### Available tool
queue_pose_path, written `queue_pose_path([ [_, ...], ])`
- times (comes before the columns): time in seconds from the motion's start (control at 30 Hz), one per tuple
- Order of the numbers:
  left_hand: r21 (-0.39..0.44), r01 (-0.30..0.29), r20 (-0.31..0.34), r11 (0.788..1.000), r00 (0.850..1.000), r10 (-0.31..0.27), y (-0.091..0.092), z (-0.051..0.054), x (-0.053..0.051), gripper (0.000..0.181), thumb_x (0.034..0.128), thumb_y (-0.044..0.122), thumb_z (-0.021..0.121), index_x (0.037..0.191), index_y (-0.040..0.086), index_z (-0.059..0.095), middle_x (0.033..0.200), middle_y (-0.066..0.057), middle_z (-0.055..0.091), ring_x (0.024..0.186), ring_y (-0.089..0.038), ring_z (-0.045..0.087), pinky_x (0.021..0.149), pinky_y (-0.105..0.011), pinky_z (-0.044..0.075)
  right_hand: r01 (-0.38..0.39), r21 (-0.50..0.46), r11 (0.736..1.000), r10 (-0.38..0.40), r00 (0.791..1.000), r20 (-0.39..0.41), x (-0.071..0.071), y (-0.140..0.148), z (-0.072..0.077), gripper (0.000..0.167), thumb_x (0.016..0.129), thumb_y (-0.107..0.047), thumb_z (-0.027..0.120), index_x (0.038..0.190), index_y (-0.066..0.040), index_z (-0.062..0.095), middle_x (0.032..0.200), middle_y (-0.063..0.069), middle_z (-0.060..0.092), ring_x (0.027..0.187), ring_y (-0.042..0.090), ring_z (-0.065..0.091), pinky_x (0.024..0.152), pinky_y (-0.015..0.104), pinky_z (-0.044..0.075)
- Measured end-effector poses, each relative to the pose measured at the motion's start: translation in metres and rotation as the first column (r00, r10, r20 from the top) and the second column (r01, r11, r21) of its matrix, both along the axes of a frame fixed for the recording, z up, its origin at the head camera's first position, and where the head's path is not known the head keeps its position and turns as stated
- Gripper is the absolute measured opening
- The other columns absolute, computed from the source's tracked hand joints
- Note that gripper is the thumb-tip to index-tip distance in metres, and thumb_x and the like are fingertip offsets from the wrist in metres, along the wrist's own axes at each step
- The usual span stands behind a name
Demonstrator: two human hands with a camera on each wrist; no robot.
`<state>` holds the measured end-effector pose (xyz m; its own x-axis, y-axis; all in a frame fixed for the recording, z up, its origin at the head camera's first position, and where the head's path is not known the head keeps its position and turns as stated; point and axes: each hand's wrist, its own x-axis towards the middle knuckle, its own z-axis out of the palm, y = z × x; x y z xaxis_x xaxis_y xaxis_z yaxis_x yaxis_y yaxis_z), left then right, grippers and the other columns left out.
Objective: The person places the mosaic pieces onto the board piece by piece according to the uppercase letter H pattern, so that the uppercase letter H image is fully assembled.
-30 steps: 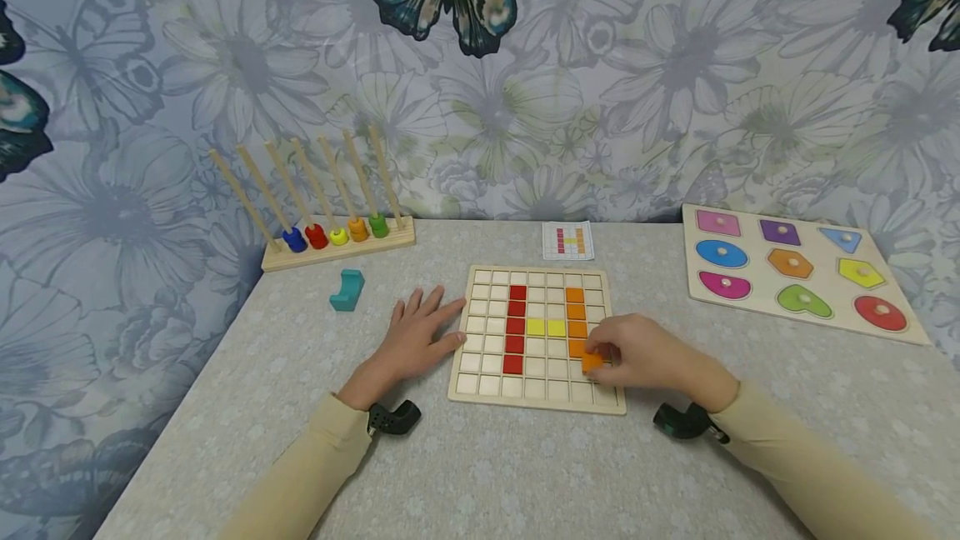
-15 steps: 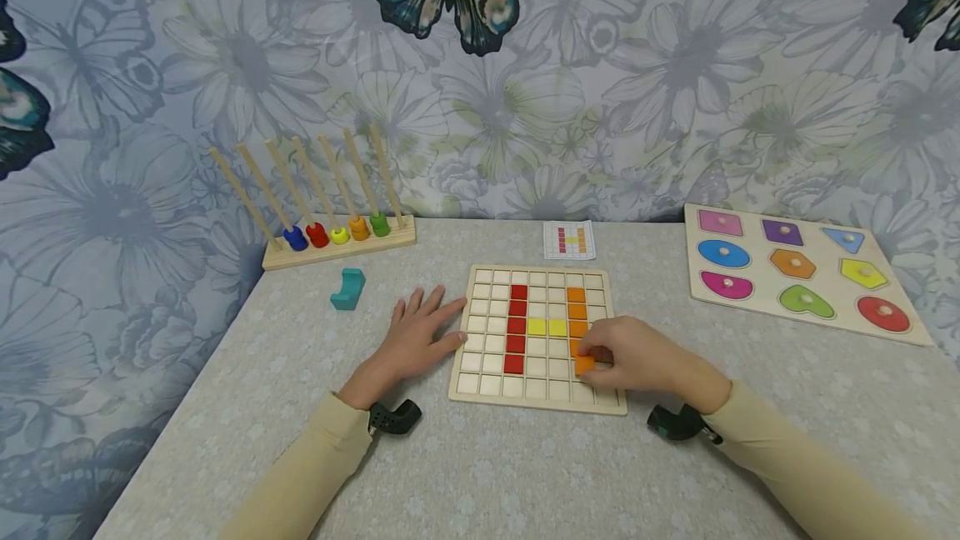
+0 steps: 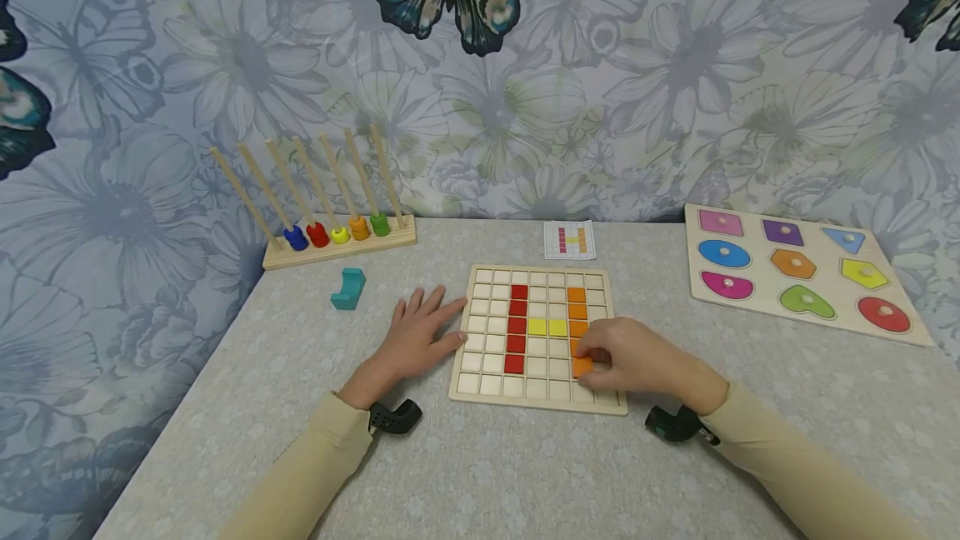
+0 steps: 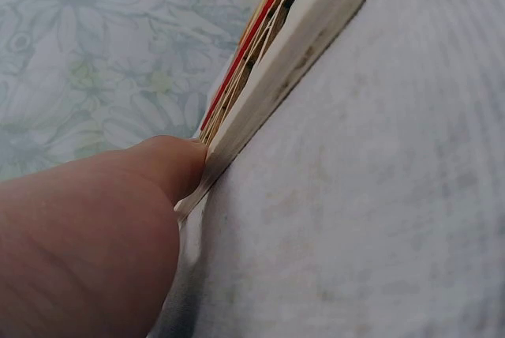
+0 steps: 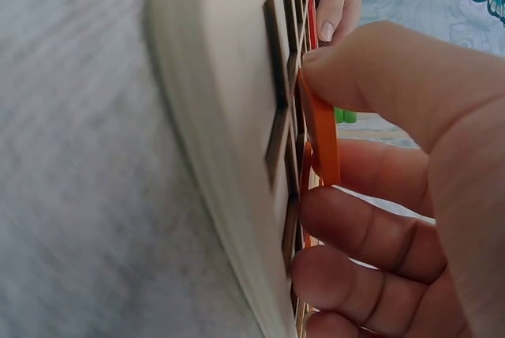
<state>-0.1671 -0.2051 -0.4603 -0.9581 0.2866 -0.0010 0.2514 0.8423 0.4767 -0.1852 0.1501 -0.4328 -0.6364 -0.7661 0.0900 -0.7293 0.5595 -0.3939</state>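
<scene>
A wooden grid board [image 3: 536,402] lies on the table with a column of red tiles [image 3: 516,326], two yellow tiles [image 3: 557,327] and a column of orange tiles [image 3: 577,312]. At the column's near end, my right hand [image 3: 641,359] pinches one more orange tile [image 3: 582,367] between thumb and fingers. The right wrist view shows this tile [image 5: 323,129] tilted at the grid, its lower edge by the cells. My left hand [image 3: 412,340] rests palm down, fingers spread; its thumb [image 4: 170,168] touches the board's left edge in the left wrist view.
A printed pattern card [image 3: 569,240] lies behind the board. A peg stand with coloured rings [image 3: 341,252] is at back left, a teal block [image 3: 348,289] in front of it. On the right lies a shape puzzle board [image 3: 750,307]. A patterned wall [image 3: 637,132] closes the back.
My right hand has shifted slightly left, bringing the orange tile in line under the orange column. It has barely moved in the last half second. The left hand stays where it was.
</scene>
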Motion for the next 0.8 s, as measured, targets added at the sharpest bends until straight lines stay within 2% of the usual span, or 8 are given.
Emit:
queue_pose_path([
  [0.37, 0.0, 0.0, -0.007, 1.0, 1.0, 0.0, -0.0003, -0.0015, 0.0002, 0.06, 0.1029, 0.04, 0.057, 0.157, 0.018, 0.044, 0.168, -0.024, 0.022, 0.155, -0.054, 0.007, 0.12, -0.075, 0.004, 0.01, 0.003, 1.0, -0.01, 1.0, 0.021, 0.0014, -0.001, 0.0002, 0.017, 0.082, -0.025, 0.082, 0.094, -0.013, 0.077, 0.077, -0.01, 0.056, 0.069, 0.001, 0.047, 0.063, 0.018, 0.042],
  [0.8, 0.003, -0.003, -0.016, 1.0, 1.0, 0.003, -0.0006, -0.0025, -0.0005, 0.06, 0.1025, 0.04, 0.058, 0.157, 0.017, 0.044, 0.167, -0.025, 0.024, 0.155, -0.055, 0.007, 0.119, -0.075, 0.005, 0.013, -0.001, 1.0, -0.013, 1.0, 0.009, 0.0019, -0.0011, -0.0011, 0.018, 0.082, -0.025, 0.082, 0.095, -0.014, 0.077, 0.078, -0.01, 0.058, 0.071, 0.002, 0.048, 0.064, 0.018, 0.042],
])
